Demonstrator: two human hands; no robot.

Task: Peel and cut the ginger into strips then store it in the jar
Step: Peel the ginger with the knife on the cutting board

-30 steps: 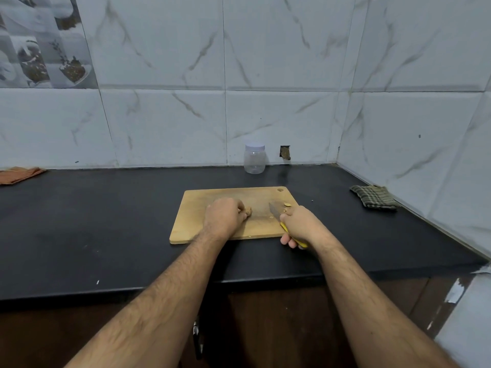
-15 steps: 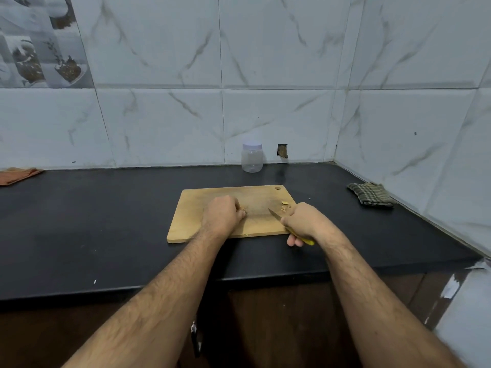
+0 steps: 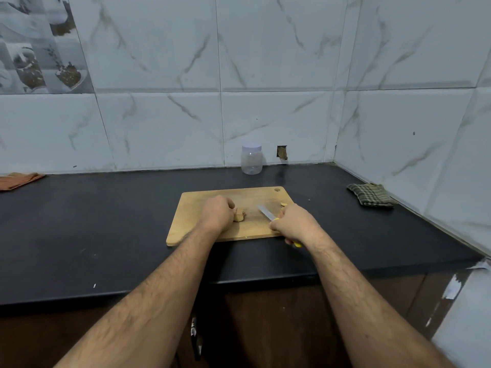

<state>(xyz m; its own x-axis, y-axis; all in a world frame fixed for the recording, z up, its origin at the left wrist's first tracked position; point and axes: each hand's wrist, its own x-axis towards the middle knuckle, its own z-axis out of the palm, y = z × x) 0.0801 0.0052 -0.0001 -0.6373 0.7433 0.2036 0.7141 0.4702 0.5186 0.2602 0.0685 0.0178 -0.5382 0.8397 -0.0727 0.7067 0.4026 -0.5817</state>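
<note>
Mid cutting board point(image 3: 202, 208), the left hand point(image 3: 216, 212) pinches the ginger point(image 3: 239, 216): small, firm, knobbly, likely to roll. The right hand point(image 3: 293, 221) grips the knife point(image 3: 266, 212) by its yellow handle.

So the cutting board point(image 3: 207, 229) sits mid-counter point(image 3: 106, 235), near the front edge. On it, the left hand point(image 3: 216, 215) holds the ginger point(image 3: 239, 216) around the middle; the right hand point(image 3: 292, 224) holds the knife point(image 3: 265, 212) toward the board's right end. A few ginger bits point(image 3: 283, 204) lie by its far-right corner. The jar point(image 3: 251, 159) stands behind the board, at the wall. One cloth point(image 3: 370, 195) lies well right of the board, another cloth point(image 3: 20, 179) far left.
</note>
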